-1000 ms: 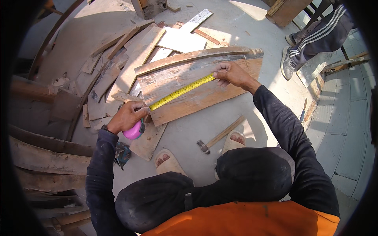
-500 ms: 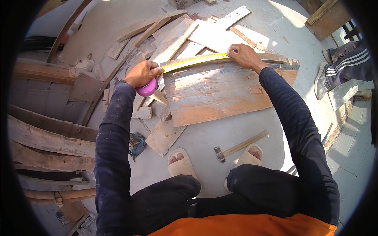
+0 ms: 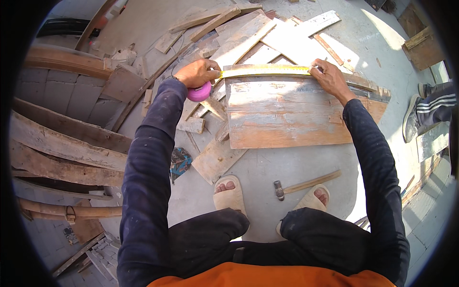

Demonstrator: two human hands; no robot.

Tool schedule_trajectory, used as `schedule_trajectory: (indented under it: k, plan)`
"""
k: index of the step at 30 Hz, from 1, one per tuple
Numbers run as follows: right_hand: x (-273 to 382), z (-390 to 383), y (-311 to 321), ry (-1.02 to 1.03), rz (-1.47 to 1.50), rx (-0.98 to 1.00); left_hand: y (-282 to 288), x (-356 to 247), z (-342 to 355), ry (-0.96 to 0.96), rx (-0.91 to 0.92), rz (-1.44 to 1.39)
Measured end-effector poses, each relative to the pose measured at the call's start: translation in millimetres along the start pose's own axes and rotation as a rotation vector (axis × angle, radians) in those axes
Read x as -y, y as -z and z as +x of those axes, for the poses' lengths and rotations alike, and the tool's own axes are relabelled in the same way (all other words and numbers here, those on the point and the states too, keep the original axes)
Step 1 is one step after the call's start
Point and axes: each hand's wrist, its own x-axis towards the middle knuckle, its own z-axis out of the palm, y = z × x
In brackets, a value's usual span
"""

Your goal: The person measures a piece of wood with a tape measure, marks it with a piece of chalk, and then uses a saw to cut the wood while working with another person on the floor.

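My left hand (image 3: 197, 74) is closed on a tape measure with a round pink case (image 3: 199, 92). Its yellow blade (image 3: 265, 71) is drawn out to the right, along the far edge of a weathered wooden board (image 3: 287, 117). Over that same edge, my right hand (image 3: 331, 79) pinches the blade between thumb and fingers. The board lies in front of my feet, its reddish-brown surface streaked with worn grey. A narrow wood strip (image 3: 362, 82) runs along its far right edge.
A hammer (image 3: 306, 184) lies on the floor between my feet and the board. Beyond the board is a pile of scrap planks (image 3: 246, 36). Long curved timbers (image 3: 67, 143) are stacked at left. Another person's shoe and leg (image 3: 412, 117) are at right.
The whole scene has shifted right in the picture and turned slightly. Both hands keep their hold on the tape measure, and its blade now looks more level.
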Motion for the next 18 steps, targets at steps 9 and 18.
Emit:
schedule_trajectory:
  k: [9,18]
  plan:
    - [8.3,-1.9,8.2,-0.049,0.051,0.045,-4.5,-1.6,4.7,-0.033,0.026,0.098]
    - [7.5,-2.1,4.9,-0.054,0.067,-0.006,-5.0,5.6,9.9,-0.133,0.02,0.18]
